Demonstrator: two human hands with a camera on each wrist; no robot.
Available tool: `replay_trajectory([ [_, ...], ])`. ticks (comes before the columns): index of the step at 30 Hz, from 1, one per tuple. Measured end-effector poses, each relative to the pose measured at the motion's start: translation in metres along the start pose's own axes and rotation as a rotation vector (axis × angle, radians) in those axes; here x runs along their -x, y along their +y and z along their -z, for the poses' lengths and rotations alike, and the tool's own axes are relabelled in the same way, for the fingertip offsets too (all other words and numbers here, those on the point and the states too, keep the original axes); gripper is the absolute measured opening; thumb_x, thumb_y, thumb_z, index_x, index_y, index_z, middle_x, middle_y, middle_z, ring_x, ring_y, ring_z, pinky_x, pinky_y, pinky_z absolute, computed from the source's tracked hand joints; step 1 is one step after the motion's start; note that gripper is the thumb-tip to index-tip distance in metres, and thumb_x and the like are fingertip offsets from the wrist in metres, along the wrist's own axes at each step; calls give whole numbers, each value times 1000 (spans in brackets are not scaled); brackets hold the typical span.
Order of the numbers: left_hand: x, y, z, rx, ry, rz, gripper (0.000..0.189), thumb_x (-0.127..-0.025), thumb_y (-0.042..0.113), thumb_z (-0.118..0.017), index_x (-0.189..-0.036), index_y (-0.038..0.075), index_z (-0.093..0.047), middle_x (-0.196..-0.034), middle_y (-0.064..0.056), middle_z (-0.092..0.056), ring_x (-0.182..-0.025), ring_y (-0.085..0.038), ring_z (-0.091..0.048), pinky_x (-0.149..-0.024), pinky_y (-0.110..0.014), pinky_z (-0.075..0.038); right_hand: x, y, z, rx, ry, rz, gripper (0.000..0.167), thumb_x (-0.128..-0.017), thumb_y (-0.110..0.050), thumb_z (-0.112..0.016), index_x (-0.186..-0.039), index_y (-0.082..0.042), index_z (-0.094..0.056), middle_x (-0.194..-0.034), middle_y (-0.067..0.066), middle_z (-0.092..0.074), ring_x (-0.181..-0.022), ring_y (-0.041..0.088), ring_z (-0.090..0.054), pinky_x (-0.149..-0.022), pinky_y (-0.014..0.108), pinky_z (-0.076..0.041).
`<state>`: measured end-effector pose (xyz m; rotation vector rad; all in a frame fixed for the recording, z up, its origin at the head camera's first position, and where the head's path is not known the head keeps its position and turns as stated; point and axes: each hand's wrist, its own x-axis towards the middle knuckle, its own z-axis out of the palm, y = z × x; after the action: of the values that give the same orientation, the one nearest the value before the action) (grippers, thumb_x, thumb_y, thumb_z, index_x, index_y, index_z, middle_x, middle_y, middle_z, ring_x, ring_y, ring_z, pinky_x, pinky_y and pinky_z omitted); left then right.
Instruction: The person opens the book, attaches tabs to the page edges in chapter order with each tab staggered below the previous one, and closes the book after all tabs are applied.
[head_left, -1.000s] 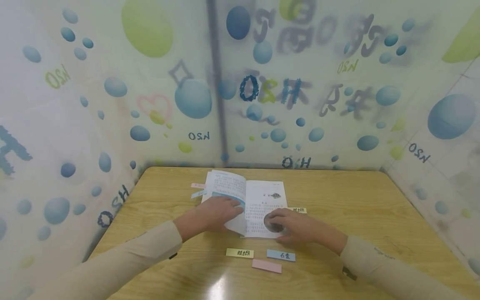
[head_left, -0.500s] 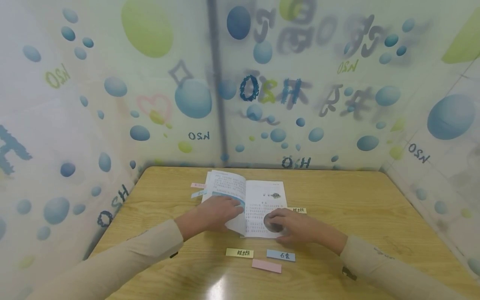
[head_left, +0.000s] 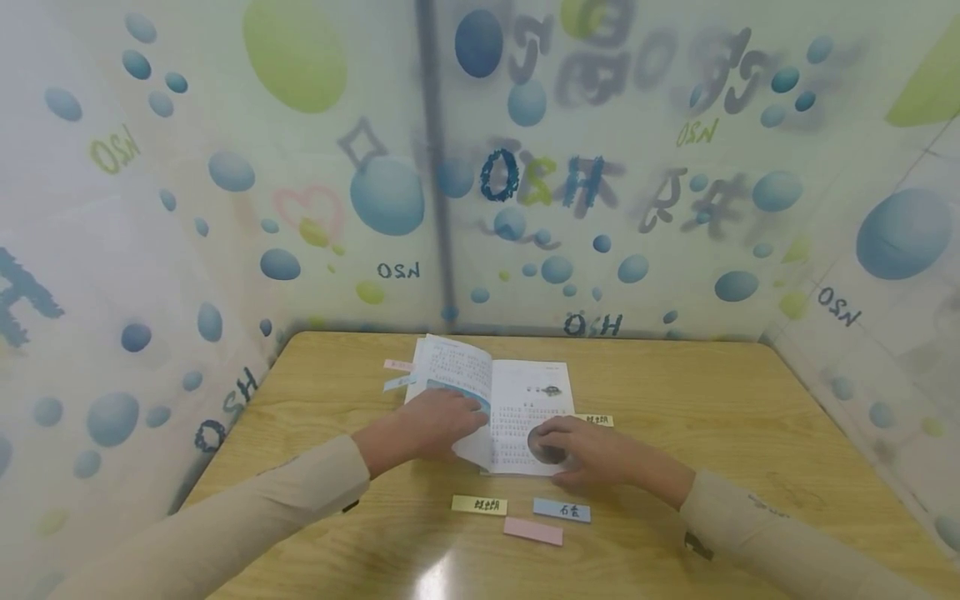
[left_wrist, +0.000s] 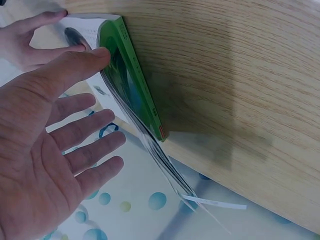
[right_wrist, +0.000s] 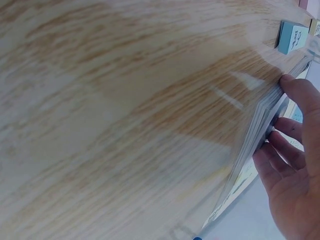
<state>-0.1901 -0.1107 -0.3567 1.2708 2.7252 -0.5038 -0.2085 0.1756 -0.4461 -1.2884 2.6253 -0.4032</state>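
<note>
An open book lies on the wooden table, its left pages lifted in a curve. My left hand rests against these pages; the left wrist view shows the thumb touching their edge and the fingers nearly straight. Below the pages, the green cover shows. My right hand presses the right page with its fingertips over a dark round patch. In the right wrist view its thumb touches the book's edge, with the fingers only slightly bent.
In front of the book lie a yellow, a blue and a pink sticky-note pad. A yellow tab sticks out at right, pink and blue tabs at left. Bubble-patterned curtains surround the table.
The upper corner of the left pages has risen slightly, and the left hand has shifted a touch. My right hand has stayed in place.
</note>
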Motion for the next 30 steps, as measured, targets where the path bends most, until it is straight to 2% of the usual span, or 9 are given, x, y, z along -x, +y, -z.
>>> replay_trajectory([
  [9,-2,2,5,19,-58,24,50,-86,33,-85,-130,16,-67,-120,0,-68,-109,-18,-64,-93,-33,-52,1,-2,4,8,3,31,50,-91,-31,-78,-134,-8,-64,-139,4,-55,-127,19,-52,-105,33,-45],
  [13,-3,3,6,33,-92,39,46,-86,30,-85,-126,17,-68,-112,1,-68,-95,-15,-64,-85,-30,-54,1,-2,5,10,-1,29,50,-91,-32,-78,-134,-8,-64,-139,4,-55,-127,19,-52,-105,33,-45],
  [18,-5,3,5,61,-120,56,37,-87,27,-84,-119,17,-69,-102,1,-67,-79,-12,-55,-74,-27,-52,1,-1,4,7,-6,15,50,-91,-32,-78,-134,-9,-64,-139,3,-54,-127,18,-52,-104,33,-46],
  [24,-6,3,6,80,-134,64,38,-87,26,-84,-120,17,-68,-104,1,-67,-79,-13,-56,-74,-28,-53,1,-1,4,4,-5,25,50,-91,-31,-79,-133,-10,-65,-139,2,-54,-126,17,-52,-104,32,-46],
  [30,-7,3,8,60,-130,61,38,-85,25,-85,-118,18,-68,-99,2,-66,-77,-12,-54,-72,-27,-52,1,-1,4,5,-8,22,50,-91,-31,-79,-133,-10,-64,-139,2,-54,-126,17,-52,-104,32,-46],
])
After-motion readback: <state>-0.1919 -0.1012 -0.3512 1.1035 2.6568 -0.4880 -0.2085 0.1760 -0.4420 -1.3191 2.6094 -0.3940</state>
